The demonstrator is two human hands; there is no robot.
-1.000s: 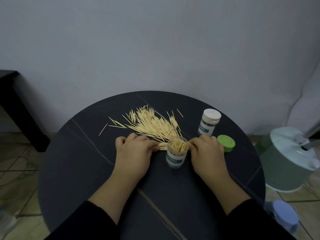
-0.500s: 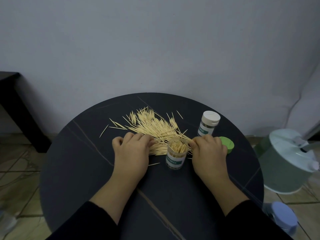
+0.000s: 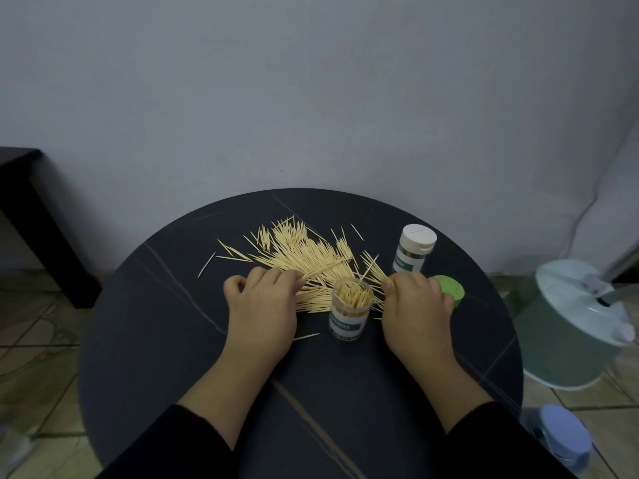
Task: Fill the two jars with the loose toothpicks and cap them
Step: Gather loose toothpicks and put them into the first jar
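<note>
The open jar [image 3: 349, 312] stands at centre between the hands, just below the toothpicks [image 3: 301, 247], probably to keep the way short. The left hand [image 3: 262, 305] curls its fingers, pinching some; the right hand [image 3: 415, 305] curls too, grip unclear. The cap [image 3: 449, 290] waits at right.

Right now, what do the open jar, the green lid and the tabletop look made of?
Open jar: likely clear plastic; toothpicks show through its wall. Green lid: opaque matte plastic, evenly coloured. Tabletop: dark matte slab with thin pale veins, stone or a stone-look laminate.
</note>
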